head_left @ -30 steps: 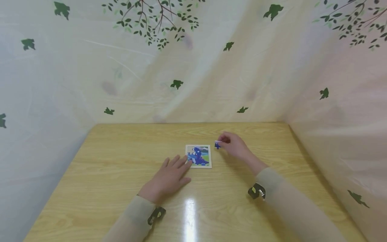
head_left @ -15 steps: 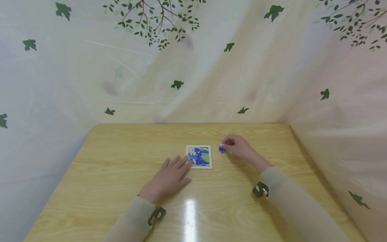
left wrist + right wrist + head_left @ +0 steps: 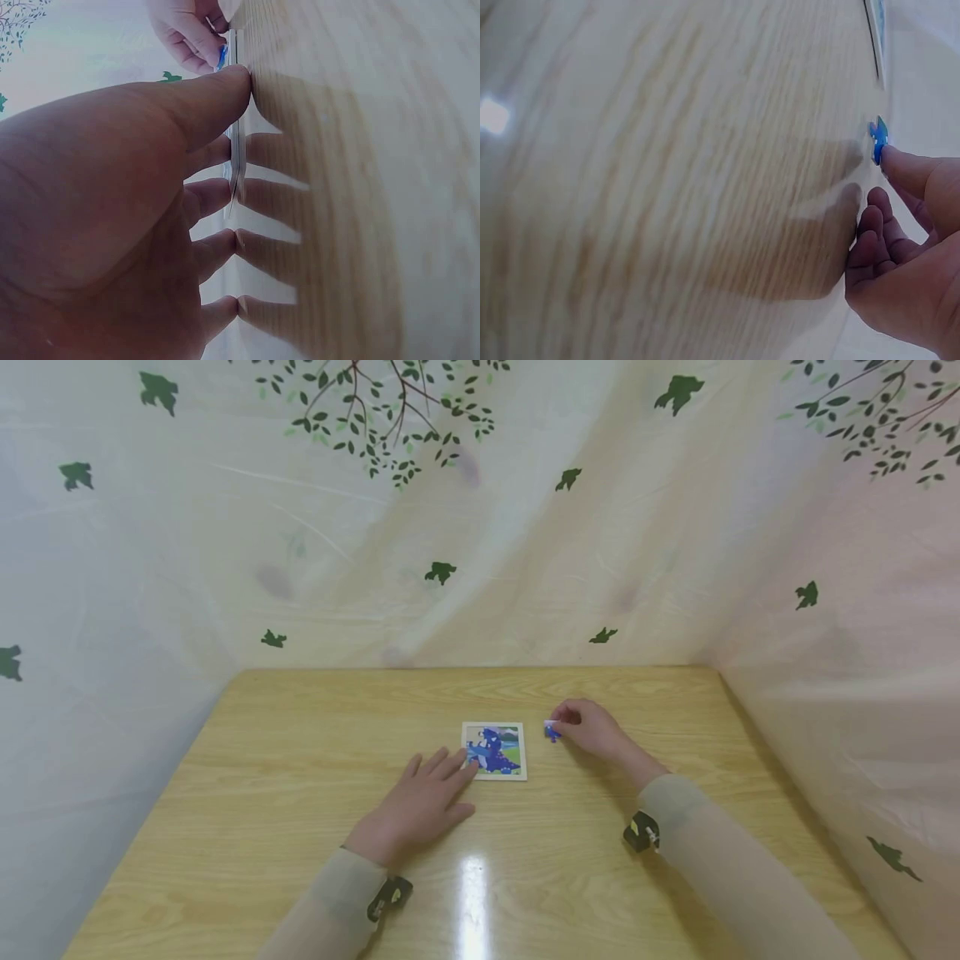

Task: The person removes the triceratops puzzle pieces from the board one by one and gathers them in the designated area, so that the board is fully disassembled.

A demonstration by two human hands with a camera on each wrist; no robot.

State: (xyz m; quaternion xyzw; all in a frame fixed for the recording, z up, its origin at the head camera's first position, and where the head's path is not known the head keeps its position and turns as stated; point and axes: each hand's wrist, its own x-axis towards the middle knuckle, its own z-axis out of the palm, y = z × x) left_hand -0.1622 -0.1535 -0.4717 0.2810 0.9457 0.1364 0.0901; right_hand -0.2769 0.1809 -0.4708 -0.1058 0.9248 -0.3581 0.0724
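A small square jigsaw puzzle point(image 3: 504, 750) with a white frame and a blue dinosaur picture lies flat on the table. My left hand point(image 3: 416, 806) is spread with straight fingers, and its fingertips rest on the puzzle's left edge. To the right of the frame, my right hand point(image 3: 592, 731) pinches a blue puzzle piece point(image 3: 552, 732) between thumb and finger. In the right wrist view the puzzle piece point(image 3: 878, 140) is tilted up at the thumb tip, while the other fingers curl beneath. The left wrist view shows the puzzle point(image 3: 238, 142) edge-on beside the fingertips.
The wooden table point(image 3: 300, 727) has a bright light reflection near its front. A pale cloth point(image 3: 510, 610) with green leaf prints hangs behind and on both sides. Each sleeve carries a dark wrist camera point(image 3: 388, 897).
My right hand has drawn slightly right and nearer with the puzzle piece, away from the frame, then stayed nearly still. The left hand has kept its place on the puzzle.
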